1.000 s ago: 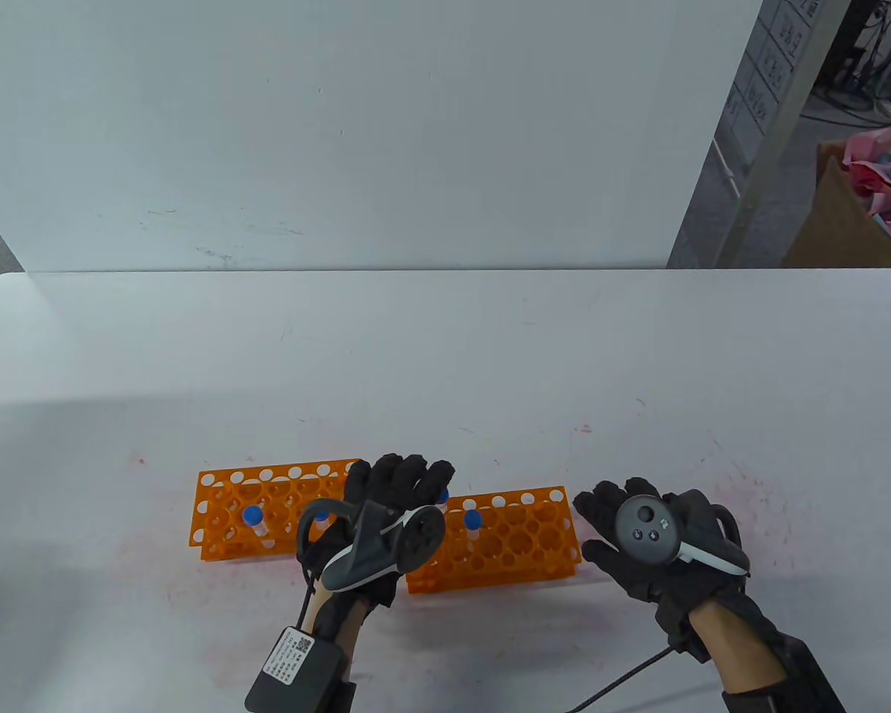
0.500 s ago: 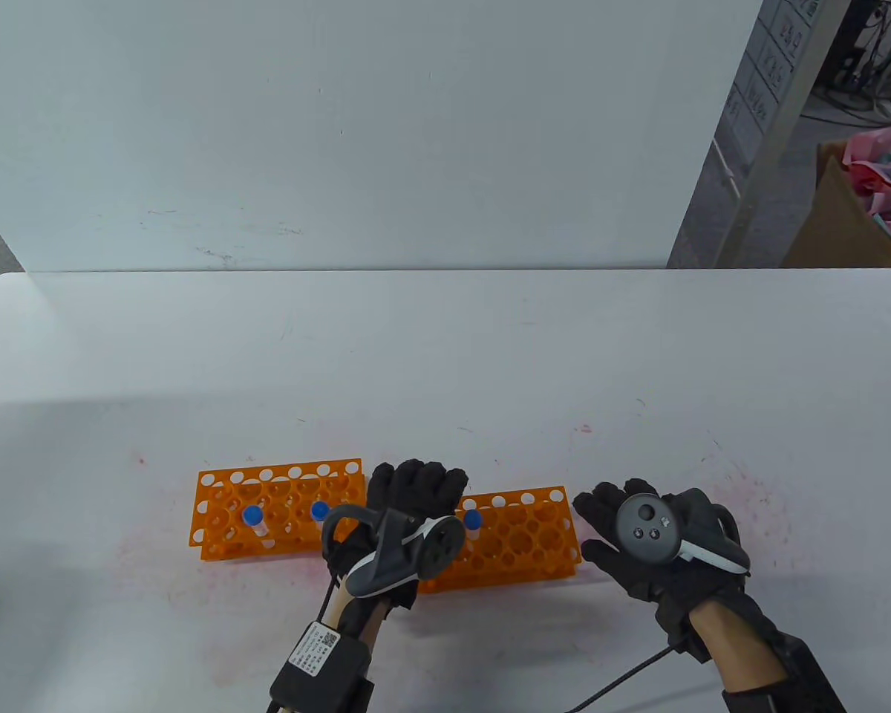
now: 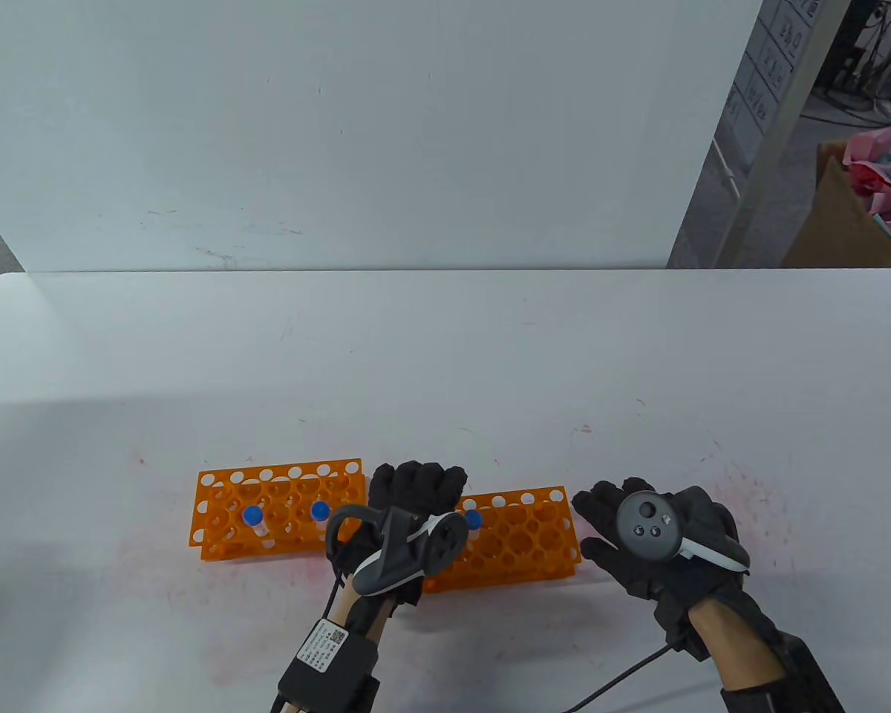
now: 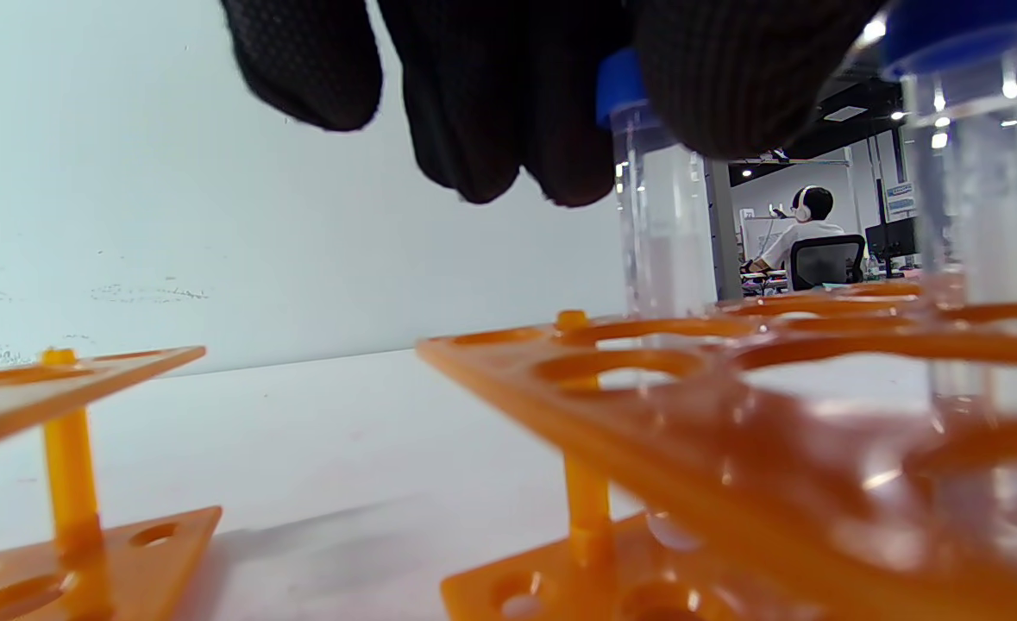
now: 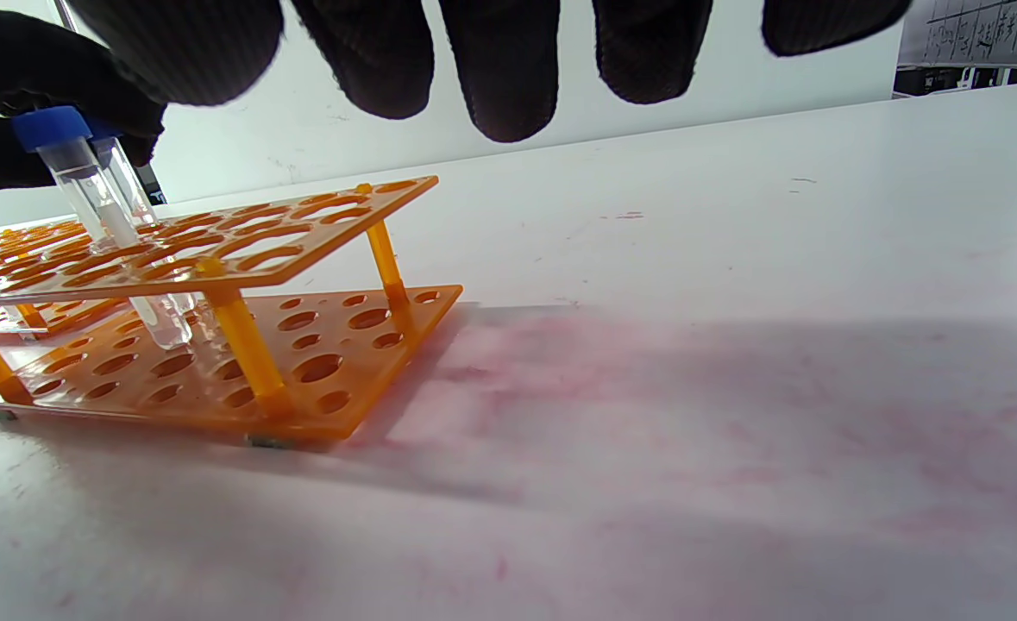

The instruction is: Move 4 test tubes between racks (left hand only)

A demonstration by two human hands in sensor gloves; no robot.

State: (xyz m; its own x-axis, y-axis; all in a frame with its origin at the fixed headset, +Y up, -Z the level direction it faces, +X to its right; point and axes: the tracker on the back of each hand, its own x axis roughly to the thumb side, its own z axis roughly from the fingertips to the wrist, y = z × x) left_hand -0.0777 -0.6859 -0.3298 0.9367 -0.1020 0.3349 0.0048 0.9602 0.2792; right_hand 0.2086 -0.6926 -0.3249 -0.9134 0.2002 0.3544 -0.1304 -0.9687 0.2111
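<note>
The clear plastic test tube with the blue screw cap (image 4: 662, 216) that I am working on stands upright in a hole at the left end of the right-hand orange plastic rack (image 3: 523, 536), its rounded bottom down near the rack's base plate. In the left wrist view my left hand (image 3: 414, 499) is over it, and the gloved fingertips (image 4: 732, 86) are closed around the cap. The fingers are curled in tight, and I judge they have the cap pinched, though the contact on the far side is hidden.

The relation that counts: the tube's long axis is vertical, straight below my fingers, so the coming move is a clean lift along that axis until the bottom clears the top plate, then a carry to my left. Any sideways pull first would jam the tube in its hole.

A second blue-capped tube (image 3: 473, 519) stands just beside it in the same rack. The left-hand orange rack (image 3: 215, 512) holds two blue-capped tubes, one at (image 3: 252, 515) and the other at (image 3: 319, 511).

My right hand (image 3: 650, 538) rests just beside the right rack's far end, fingers spread and holding nothing.
</note>
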